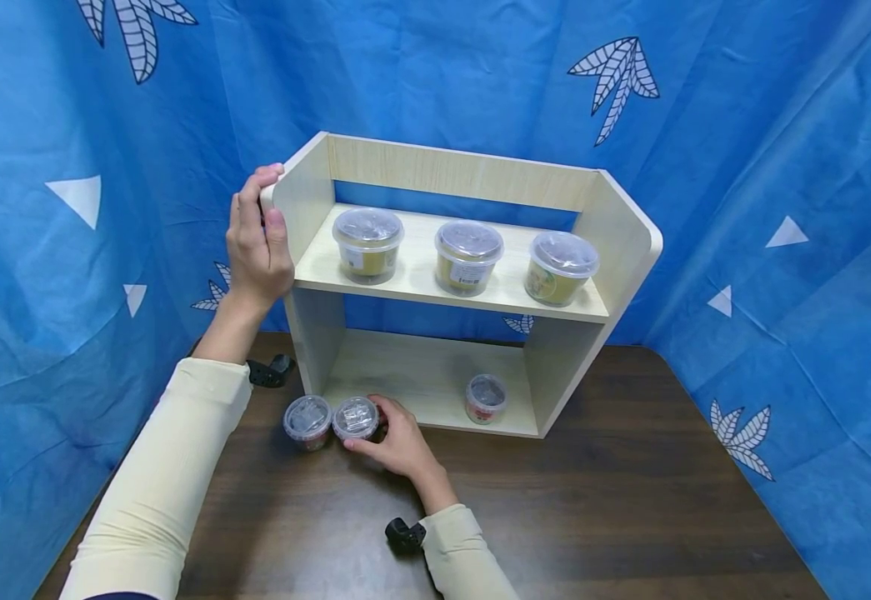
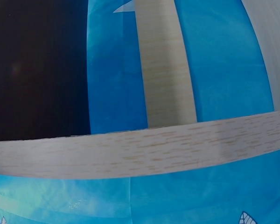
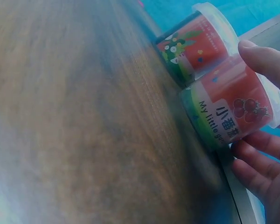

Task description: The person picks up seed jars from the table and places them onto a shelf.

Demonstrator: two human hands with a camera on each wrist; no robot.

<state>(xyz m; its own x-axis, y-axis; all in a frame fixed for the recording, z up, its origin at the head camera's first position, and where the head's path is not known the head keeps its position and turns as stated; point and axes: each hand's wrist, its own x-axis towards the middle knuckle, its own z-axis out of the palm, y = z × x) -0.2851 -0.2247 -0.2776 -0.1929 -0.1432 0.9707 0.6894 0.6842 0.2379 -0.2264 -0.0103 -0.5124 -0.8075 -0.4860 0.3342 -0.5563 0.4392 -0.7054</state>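
Observation:
My left hand [image 1: 258,246] grips the upper front corner of the left side panel of a pale wooden shelf [image 1: 450,304]. The left wrist view shows the shelf's boards but not the hand. At the shelf's lower front left, my right hand [image 1: 397,437] holds a small clear-lidded plastic tub [image 1: 356,418] between thumb and fingers. In the right wrist view, this tub [image 3: 231,105] has a red label with tomatoes. A similar red-labelled tub [image 1: 307,421] stands beside it on the left, touching or nearly touching.
Three larger yellow-labelled tubs [image 1: 368,244] [image 1: 468,257] [image 1: 562,267] stand in a row on the upper shelf. Another small red-labelled tub [image 1: 486,398] sits on the lower board, towards the right. A dark wooden table [image 1: 615,500] carries the shelf; a blue patterned curtain [image 1: 450,75] hangs behind.

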